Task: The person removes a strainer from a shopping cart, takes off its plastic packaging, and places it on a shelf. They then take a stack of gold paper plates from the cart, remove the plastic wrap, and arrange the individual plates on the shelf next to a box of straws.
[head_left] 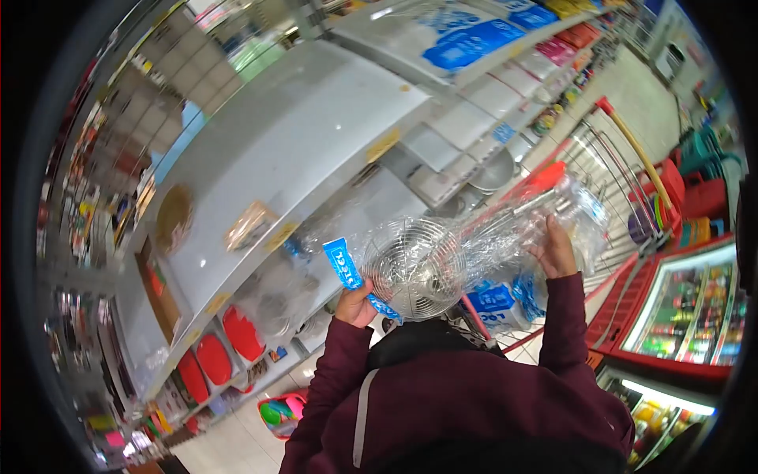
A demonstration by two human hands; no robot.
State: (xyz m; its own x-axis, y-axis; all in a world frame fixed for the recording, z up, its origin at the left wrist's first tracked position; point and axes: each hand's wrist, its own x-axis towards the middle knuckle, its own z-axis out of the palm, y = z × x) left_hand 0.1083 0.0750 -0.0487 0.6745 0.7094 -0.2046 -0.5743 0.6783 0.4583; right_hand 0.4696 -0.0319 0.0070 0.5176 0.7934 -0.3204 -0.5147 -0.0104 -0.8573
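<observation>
A round wire strainer [416,268] in clear plastic wrap is held up in front of my chest. My left hand [358,305] is closed on the blue label [345,265] at the wrap's left edge. My right hand [555,251] is raised at the right, against the clear plastic packaging [513,237] around the long handles, its fingers partly spread; its exact grip is unclear. A red-orange tip [546,177] shows at the far end of the packaging.
A grey shelf unit [292,118] with a few packets runs along the left. Behind my right hand stands a shopping cart [612,170] holding a blue-and-white package [496,304]. Red drink coolers [679,308] are at the right, and a basket [283,413] sits on the floor.
</observation>
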